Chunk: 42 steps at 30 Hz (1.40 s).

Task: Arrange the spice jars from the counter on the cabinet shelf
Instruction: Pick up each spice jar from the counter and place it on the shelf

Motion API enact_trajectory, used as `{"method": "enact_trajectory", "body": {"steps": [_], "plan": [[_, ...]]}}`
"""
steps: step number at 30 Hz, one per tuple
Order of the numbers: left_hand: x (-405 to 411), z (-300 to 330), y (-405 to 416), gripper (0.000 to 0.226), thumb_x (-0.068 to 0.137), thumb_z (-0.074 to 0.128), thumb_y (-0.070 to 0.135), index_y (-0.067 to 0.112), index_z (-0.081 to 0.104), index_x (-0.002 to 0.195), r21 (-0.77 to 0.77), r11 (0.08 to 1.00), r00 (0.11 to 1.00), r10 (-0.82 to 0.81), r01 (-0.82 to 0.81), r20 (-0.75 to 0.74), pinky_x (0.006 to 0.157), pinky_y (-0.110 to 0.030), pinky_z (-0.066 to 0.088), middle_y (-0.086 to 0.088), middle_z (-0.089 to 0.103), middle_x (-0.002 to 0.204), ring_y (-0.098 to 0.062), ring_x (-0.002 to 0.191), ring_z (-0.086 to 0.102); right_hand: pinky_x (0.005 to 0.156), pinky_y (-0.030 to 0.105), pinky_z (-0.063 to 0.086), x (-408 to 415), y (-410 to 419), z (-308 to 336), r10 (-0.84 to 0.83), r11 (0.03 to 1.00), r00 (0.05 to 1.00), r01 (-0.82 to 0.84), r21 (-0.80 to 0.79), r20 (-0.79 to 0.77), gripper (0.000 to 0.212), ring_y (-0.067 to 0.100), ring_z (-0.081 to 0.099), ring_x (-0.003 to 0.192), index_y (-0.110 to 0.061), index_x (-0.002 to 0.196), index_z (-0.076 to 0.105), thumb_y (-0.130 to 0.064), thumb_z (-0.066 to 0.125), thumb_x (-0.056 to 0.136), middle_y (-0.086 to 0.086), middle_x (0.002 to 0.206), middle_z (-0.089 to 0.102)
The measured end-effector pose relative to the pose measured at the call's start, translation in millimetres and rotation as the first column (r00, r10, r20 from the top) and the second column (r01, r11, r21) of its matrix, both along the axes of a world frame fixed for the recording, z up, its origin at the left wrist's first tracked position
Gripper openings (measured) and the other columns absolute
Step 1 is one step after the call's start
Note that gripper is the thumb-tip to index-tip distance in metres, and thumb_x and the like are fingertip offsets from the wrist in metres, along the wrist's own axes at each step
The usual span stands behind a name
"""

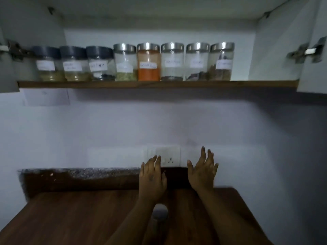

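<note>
Several labelled spice jars stand in a row on the cabinet shelf [159,84]: three with dark lids at the left [73,63] and several with silver lids to the right, one of them filled with orange powder [148,62]. One more silver-lidded jar [160,213] stands on the wooden counter [70,218] between my forearms. My left hand [152,175] and my right hand [202,171] are both raised above the counter with fingers spread, holding nothing, well below the shelf.
Open cabinet doors with metal hinges flank the shelf at the left [8,50] and right [311,52]. A white wall socket [168,156] sits behind my hands. A dark backsplash strip [79,177] runs along the counter's back edge.
</note>
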State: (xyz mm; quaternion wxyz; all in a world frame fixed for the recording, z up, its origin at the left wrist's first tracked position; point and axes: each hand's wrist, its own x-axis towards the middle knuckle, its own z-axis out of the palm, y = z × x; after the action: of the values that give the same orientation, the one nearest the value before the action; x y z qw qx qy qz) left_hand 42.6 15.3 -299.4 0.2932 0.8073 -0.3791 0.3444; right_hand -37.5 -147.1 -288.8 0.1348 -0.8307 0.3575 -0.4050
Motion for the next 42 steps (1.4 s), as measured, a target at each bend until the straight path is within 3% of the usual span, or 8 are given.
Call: {"method": "enact_trajectory", "body": {"steps": [8, 18, 22, 27, 33, 36, 38, 42], "plan": [[18, -88, 64, 0.061, 0.079, 0.066, 0.022, 0.001, 0.053, 0.135, 0.143, 0.989, 0.967, 0.06, -0.025, -0.247, 0.108, -0.049, 0.038, -0.017, 0.057, 0.135, -0.032, 0.126, 0.054, 0.117, 0.053, 0.015, 22, 52, -112, 0.149, 0.986, 0.94, -0.118, 0.114, -0.309, 0.084, 0.034, 0.016, 0.147, -0.018, 0.155, 0.011, -0.056, 0.048, 0.09, 0.017, 0.16, 0.015], [41, -135, 103, 0.059, 0.084, 0.051, 0.014, 0.003, 0.043, 0.142, 0.292, 0.95, 0.917, 0.019, 0.107, -0.399, 0.113, -0.045, 0.032, -0.015, 0.046, 0.143, -0.03, 0.131, 0.044, 0.112, 0.047, 0.031, 59, 89, -166, 0.504, 0.863, 0.585, -0.306, 0.402, -0.636, 0.093, 0.034, 0.02, 0.143, -0.026, 0.149, 0.023, -0.054, 0.071, 0.075, 0.009, 0.157, 0.016], [41, -155, 111, 0.068, 0.088, 0.057, 0.022, 0.007, 0.03, 0.148, 0.226, 0.961, 0.824, -0.004, 0.16, -0.566, 0.107, -0.032, 0.035, -0.011, 0.041, 0.146, -0.024, 0.132, 0.041, 0.103, 0.042, 0.041, 63, 92, -169, 0.47, 0.88, 0.631, -0.277, 0.386, -0.617, 0.081, 0.033, 0.041, 0.13, -0.024, 0.144, 0.033, -0.041, 0.074, 0.077, 0.012, 0.148, 0.03], [21, -185, 111, 0.097, 0.088, 0.066, 0.04, 0.014, 0.001, 0.155, 0.13, 0.961, 0.428, 0.014, 0.243, -0.904, 0.107, -0.032, 0.029, -0.012, 0.017, 0.159, -0.028, 0.144, 0.024, 0.105, 0.04, 0.042, 70, 103, -153, 0.438, 0.891, 0.673, -0.237, 0.388, -0.595, 0.08, 0.031, 0.044, 0.128, -0.018, 0.141, 0.037, -0.044, 0.076, 0.077, 0.013, 0.143, 0.035], [26, -169, 97, 0.106, 0.08, 0.074, 0.042, 0.023, 0.002, 0.155, 0.142, 0.943, 0.52, -0.038, 0.302, -0.853, 0.114, -0.045, 0.027, -0.003, 0.002, 0.16, -0.028, 0.147, 0.009, 0.074, 0.028, 0.042, 77, 111, -87, 0.39, 0.854, 0.823, -0.156, 0.496, -0.412, 0.077, 0.025, 0.052, 0.107, -0.019, 0.127, 0.045, -0.062, 0.073, 0.07, 0.01, 0.126, 0.044], [31, -140, 93, 0.102, 0.072, 0.084, 0.032, 0.013, 0.021, 0.151, -0.189, 0.947, 0.547, -0.307, 0.261, -0.779, 0.098, -0.016, 0.041, -0.006, 0.034, 0.145, -0.017, 0.13, 0.039, 0.07, 0.03, 0.04, 78, 108, -58, 0.376, 0.801, 0.869, -0.129, 0.585, -0.323, 0.081, 0.02, 0.049, 0.098, -0.018, 0.123, 0.046, -0.07, 0.069, 0.066, 0.006, 0.119, 0.045], [34, -118, 94, 0.089, 0.066, 0.087, 0.032, 0.021, 0.037, 0.14, -0.353, 0.894, 0.413, -0.442, 0.277, -0.796, 0.085, -0.01, 0.045, -0.001, 0.043, 0.135, -0.013, 0.115, 0.051, 0.067, 0.027, 0.044, 76, 106, -41, 0.393, 0.723, 0.891, -0.146, 0.676, -0.228, 0.081, 0.021, 0.053, 0.101, -0.015, 0.125, 0.046, -0.067, 0.071, 0.068, 0.004, 0.118, 0.047], [40, -85, 98, 0.06, 0.07, 0.068, 0.042, 0.016, 0.056, 0.123, -0.7, 0.709, -0.279, -0.658, 0.084, -0.699, 0.067, -0.029, 0.055, -0.013, 0.065, 0.114, -0.023, 0.09, 0.069, 0.06, 0.027, 0.054, 64, 102, -15, 0.409, 0.251, 0.856, -0.439, 0.863, 0.316, 0.034, 0.017, 0.07, 0.083, -0.013, 0.102, 0.068, -0.035, 0.077, 0.078, 0.005, 0.102, 0.07]]}}
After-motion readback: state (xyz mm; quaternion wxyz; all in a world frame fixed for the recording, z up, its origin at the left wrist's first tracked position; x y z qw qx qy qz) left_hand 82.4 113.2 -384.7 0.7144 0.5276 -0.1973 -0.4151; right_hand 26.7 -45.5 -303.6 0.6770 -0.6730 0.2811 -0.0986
